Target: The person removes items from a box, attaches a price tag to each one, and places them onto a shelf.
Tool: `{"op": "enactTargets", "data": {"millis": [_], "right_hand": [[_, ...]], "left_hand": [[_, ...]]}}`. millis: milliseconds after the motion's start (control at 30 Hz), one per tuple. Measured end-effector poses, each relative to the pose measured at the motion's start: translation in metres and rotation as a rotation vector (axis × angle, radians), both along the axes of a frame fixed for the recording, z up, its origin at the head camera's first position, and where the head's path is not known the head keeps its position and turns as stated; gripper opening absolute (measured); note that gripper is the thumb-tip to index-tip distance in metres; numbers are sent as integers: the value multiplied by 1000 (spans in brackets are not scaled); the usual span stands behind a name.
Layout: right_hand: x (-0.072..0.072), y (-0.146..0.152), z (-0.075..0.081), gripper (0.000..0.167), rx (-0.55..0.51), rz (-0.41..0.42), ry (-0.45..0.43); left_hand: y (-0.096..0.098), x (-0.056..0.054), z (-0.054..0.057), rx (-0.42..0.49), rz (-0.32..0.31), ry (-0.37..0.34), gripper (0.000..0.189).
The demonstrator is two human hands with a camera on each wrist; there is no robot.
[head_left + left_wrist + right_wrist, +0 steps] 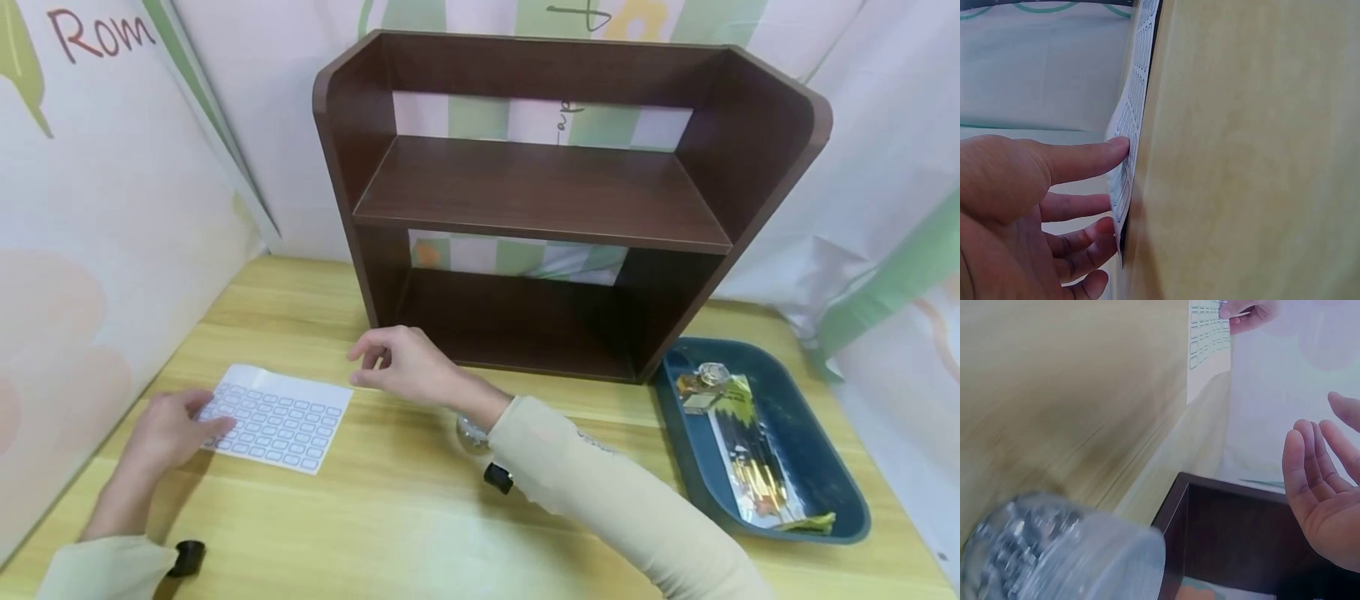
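Note:
A white sheet of blue-outlined sticker labels [273, 417] lies on the wooden table at the left. My left hand [168, 429] pinches its left edge; in the left wrist view the thumb [1088, 161] is on the printed face and the fingers reach behind the sheet, which bows slightly. Beyond the sheet's right corner, my right hand [408, 362] is held in the air with loosely bent fingers and nothing in them. A clear glass jar [471, 433], partly hidden by the right forearm, appears large in the right wrist view with shiny contents [1022, 540].
A dark brown two-tier shelf [540, 237] stands at the back. To its right, a blue tray [806, 433] holds a small glass bottle [701, 387] and a packet of paintbrushes [750, 454]. Printed fabric [97, 250] walls the left side.

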State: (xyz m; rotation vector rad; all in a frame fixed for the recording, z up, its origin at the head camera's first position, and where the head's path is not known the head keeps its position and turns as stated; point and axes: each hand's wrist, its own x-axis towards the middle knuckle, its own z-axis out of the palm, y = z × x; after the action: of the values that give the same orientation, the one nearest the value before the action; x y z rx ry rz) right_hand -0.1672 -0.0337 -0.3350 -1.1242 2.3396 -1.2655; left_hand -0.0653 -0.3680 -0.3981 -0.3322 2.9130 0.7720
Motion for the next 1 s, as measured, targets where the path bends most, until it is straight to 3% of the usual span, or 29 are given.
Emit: {"op": "enactTargets", "data": {"millis": [333,533,767,1000], "right_hand": [[2,-28,1,22,34,-9,0],[4,-39,0,20,43,-17,-10],[6,-46,-2,21,50,-93,-5],[6,-50,-1,37,-15,-173,50]], "left_hand": [[9,1,-1,130,-61,88,52],[21,3,4,136,-116,181,48],[48,3,17,204,-128,362,55],[70,7,32,225,-143,524,54]]}}
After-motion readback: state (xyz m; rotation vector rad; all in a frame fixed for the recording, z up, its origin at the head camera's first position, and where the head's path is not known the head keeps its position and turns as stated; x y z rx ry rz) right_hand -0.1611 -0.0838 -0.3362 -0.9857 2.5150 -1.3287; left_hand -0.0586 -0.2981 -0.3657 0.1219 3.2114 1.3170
